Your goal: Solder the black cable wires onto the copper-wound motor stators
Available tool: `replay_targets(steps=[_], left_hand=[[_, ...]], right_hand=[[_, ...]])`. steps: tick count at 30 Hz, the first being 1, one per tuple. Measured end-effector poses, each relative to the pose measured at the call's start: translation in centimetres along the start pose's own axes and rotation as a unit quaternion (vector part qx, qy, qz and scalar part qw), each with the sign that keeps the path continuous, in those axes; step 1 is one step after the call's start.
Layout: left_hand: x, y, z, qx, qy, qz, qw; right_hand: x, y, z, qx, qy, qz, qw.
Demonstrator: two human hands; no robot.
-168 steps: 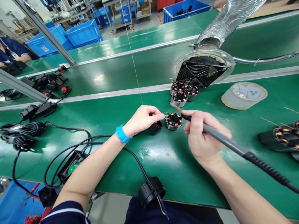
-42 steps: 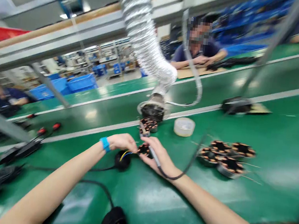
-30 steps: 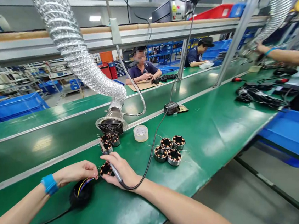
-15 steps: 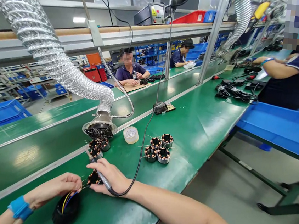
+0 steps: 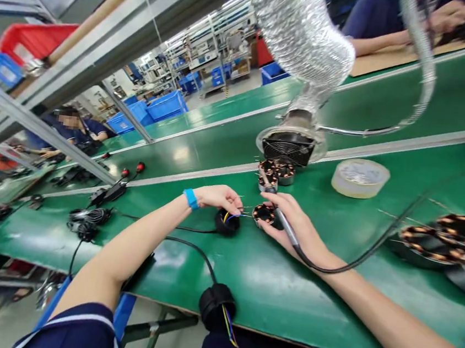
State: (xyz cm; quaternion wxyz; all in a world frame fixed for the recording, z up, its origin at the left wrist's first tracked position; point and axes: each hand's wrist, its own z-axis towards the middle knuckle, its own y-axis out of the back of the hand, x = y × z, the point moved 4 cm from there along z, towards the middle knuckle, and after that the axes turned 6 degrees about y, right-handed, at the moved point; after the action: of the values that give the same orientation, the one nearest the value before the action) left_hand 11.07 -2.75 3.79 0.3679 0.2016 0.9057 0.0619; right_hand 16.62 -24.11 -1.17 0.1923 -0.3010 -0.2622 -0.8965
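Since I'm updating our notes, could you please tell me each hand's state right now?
Left hand: closed, pinching thin wires.
Right hand: closed on the soldering iron, beside the copper-wound ring.

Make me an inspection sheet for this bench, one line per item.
Surface: green bench top, glossy.
Job's things: copper-wound ring near a black housing; more rings at far right.
Clutter: tape roll; bundled cables; second housing at the front edge.
Grips: left grip pinches thin wires; right grip holds a pen-shaped tool.
Cables: tool's black cable loops past the right wrist.
Surroundings: fan below a silver duct; co-worker's arm beyond.
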Motion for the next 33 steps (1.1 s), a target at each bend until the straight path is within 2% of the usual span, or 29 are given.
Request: replay_targets(steps=[2, 5, 8, 10, 13, 16, 21, 24, 26, 28, 30, 33], left_hand=[[-0.1, -0.2, -0.3, 0.006, -0.005, -0.001, 1.000], [-0.9, -1.1, -0.2, -0.008, -0.028, 0.062, 0.998], [-2.5, -2.0, 0.0, -0.113, -0.121, 0.156, 0.974], [-3.8, -2.9, -0.5, -0.176, -0.201, 0.241, 0.933], [-4.6, -4.5, -1.6, -0.183, -0.261, 0.360, 0.877], [-4.5, -5.5, -2.7, -0.198, -0.262, 0.461, 0.825], [-3.8, -7.6, -3.2, -0.249, -0.238, 0.615, 0.710], [-3.3, -8.5, -3.4, -0.262, -0.230, 0.661, 0.665], [-2.8, -8.6, -3.8, -0.272, -0.225, 0.669, 0.654], [-2.3, -8.5, -4.3, -0.284, -0.215, 0.663, 0.658], [-2.1, -8.2, -4.9, -0.295, -0.197, 0.641, 0.681], [-2.3, -7.9, -5.4, -0.309, -0.170, 0.581, 0.733]], right_hand=[[0.2, 0.0, -0.2, 0.003, -0.003, -0.009, 1.000], [0.5, 0.2, -0.3, 0.000, 0.004, -0.015, 1.000], [0.3, 0.3, -0.2, 0.001, 0.011, -0.021, 1.000], [0.2, 0.4, -0.1, 0.000, 0.015, -0.024, 1.000], [0.2, 0.4, -0.1, 0.002, 0.013, -0.013, 1.000], [0.1, 0.4, -0.2, 0.008, 0.008, 0.001, 1.000], [0.0, 0.5, -0.2, 0.006, 0.009, -0.011, 1.000], [-0.1, 0.5, -0.3, 0.000, 0.007, -0.009, 1.000], [-0.1, 0.4, -0.3, -0.001, 0.005, -0.007, 1.000], [-0.1, 0.4, -0.3, 0.000, -0.001, -0.014, 1.000], [-0.1, 0.3, -0.3, 0.004, -0.003, -0.018, 1.000], [0.0, 0.3, -0.3, 0.007, -0.003, -0.014, 1.000]])
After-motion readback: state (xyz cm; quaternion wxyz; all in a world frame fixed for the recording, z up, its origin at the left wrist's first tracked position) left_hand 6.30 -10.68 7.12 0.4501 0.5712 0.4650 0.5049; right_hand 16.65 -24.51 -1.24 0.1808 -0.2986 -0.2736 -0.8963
